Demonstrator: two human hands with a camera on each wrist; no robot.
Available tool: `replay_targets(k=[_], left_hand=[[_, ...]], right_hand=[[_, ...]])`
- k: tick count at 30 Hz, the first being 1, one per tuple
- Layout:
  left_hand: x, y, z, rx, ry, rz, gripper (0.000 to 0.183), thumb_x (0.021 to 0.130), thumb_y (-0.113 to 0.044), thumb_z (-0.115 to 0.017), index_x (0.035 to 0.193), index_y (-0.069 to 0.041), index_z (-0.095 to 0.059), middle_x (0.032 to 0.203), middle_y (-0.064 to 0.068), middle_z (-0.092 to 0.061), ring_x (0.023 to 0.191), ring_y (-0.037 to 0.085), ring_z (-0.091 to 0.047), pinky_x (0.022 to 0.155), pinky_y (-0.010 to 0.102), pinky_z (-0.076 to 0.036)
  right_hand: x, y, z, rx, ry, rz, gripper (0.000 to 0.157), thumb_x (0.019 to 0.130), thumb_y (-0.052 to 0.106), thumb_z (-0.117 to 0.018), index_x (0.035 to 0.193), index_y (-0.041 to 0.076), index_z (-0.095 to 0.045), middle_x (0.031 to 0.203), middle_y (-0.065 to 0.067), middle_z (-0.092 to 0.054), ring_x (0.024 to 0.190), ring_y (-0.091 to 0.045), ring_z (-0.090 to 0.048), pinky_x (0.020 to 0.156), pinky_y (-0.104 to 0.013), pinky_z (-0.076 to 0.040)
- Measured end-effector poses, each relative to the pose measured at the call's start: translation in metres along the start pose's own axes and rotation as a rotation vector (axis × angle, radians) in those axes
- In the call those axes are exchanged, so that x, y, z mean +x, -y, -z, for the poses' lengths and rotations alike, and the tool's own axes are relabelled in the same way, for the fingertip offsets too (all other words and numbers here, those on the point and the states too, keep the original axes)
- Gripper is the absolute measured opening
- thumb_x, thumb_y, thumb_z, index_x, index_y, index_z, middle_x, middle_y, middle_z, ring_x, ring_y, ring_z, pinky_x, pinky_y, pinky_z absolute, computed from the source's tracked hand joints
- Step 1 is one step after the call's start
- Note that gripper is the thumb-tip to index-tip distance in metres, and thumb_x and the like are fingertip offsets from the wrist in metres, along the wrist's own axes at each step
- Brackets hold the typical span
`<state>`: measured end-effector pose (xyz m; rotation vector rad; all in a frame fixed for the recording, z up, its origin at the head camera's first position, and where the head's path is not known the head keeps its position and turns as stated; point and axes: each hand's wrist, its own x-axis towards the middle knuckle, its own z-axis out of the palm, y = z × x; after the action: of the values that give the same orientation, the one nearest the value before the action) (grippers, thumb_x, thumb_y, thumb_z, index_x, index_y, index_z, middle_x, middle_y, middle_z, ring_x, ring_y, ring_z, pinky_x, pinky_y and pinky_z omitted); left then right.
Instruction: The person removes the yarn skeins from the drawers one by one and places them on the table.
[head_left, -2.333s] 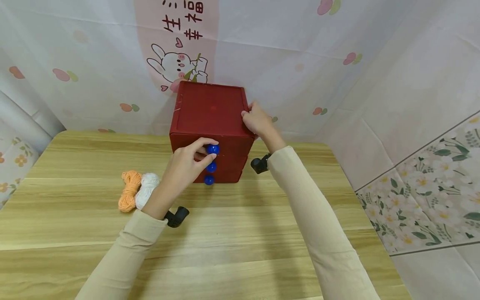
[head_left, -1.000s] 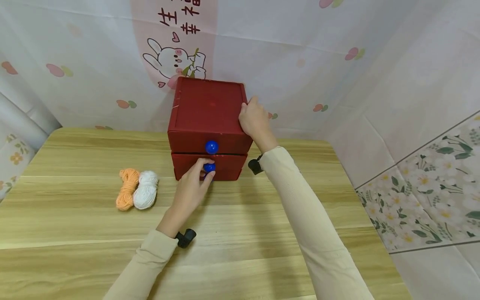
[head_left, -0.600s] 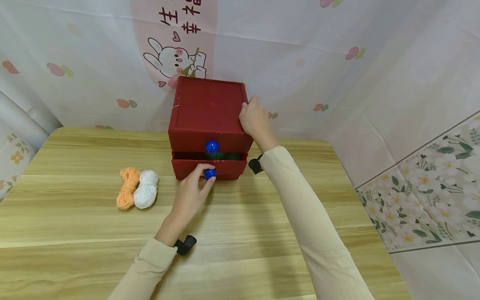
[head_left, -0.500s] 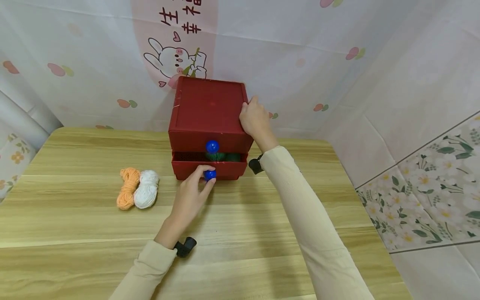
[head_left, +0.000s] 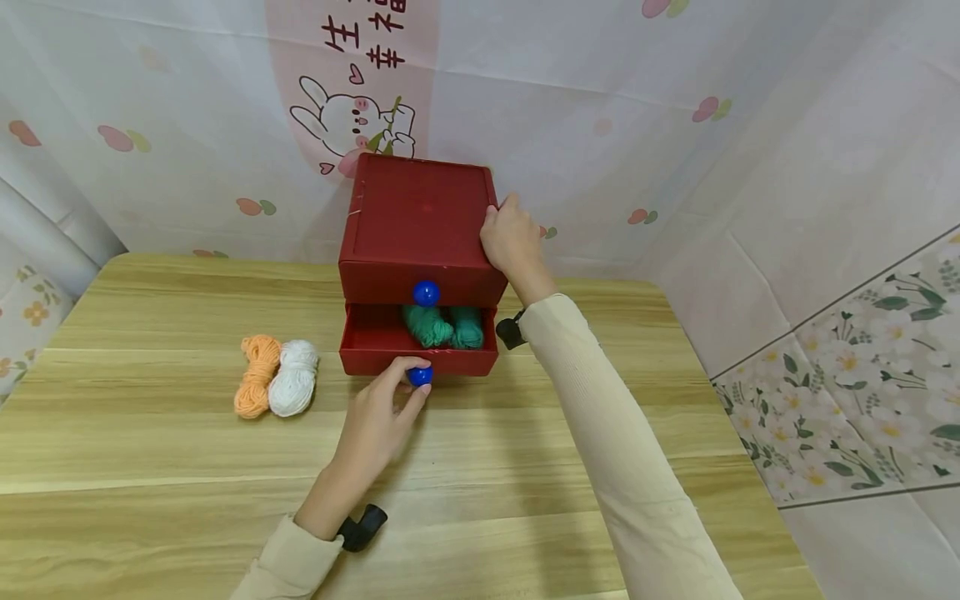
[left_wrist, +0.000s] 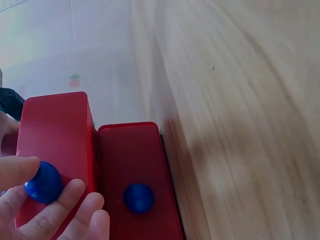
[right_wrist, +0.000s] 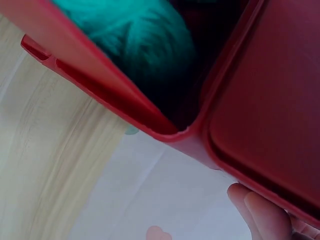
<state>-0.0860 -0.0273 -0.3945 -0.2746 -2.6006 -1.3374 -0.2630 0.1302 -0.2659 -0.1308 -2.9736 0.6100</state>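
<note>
Left hand (head_left: 375,423) pinches the round blue knob (head_left: 422,377) of the red plastic drawer (head_left: 461,362); two green yarn skeins (head_left: 429,327) lie inside, just beyond; right hand (head_left: 514,243) grips the red cabinet (head_left: 420,217).

The drawer (head_left: 465,363) looks smooth plastic, its knob (head_left: 422,377) glossy.
</note>
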Motion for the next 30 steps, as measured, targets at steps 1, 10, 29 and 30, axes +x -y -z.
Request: replay_targets(k=[1,10,29,30], left_hand=[[-0.002,-0.001,0.001,-0.003,0.004,0.003,0.027,0.089,-0.022,-0.063,0.115,-0.024,-0.057,0.099,-0.003,-0.068,0.087,0.014,-0.062,0.067,0.031,-0.050],[-0.018,-0.006,0.006,-0.014,0.034,0.009,0.027,0.088,-0.018,-0.065,0.114,-0.022,-0.058,0.103,-0.002,-0.068,0.092,0.018,-0.065,0.076,0.038,-0.053],[-0.041,-0.012,0.012,0.055,0.064,0.008,0.028,0.085,-0.017,-0.068,0.111,-0.026,-0.059,0.100,-0.006,-0.069,0.091,0.015,-0.066,0.076,0.037,-0.053],[-0.042,-0.013,0.013,0.060,0.066,0.009,0.028,0.085,-0.017,-0.068,0.110,-0.026,-0.059,0.100,-0.006,-0.069,0.092,0.014,-0.066,0.076,0.037,-0.053]], right_hand=[[0.000,0.000,0.000,-0.001,-0.002,0.000,0.036,0.101,0.031,-0.029,0.114,0.000,-0.042,0.102,-0.020,-0.059,0.098,-0.035,-0.060,0.086,-0.047,-0.045],[-0.001,0.000,0.001,0.002,-0.013,0.005,0.035,0.101,0.030,-0.030,0.112,0.000,-0.043,0.102,-0.020,-0.060,0.097,-0.034,-0.060,0.085,-0.047,-0.043],[-0.001,0.001,0.001,-0.006,0.002,-0.008,0.035,0.101,0.031,-0.029,0.113,0.001,-0.043,0.104,-0.020,-0.060,0.100,-0.036,-0.059,0.088,-0.050,-0.040],[-0.001,0.001,0.001,-0.008,0.003,-0.008,0.035,0.101,0.031,-0.029,0.113,0.001,-0.043,0.104,-0.020,-0.060,0.100,-0.036,-0.059,0.088,-0.049,-0.040]])
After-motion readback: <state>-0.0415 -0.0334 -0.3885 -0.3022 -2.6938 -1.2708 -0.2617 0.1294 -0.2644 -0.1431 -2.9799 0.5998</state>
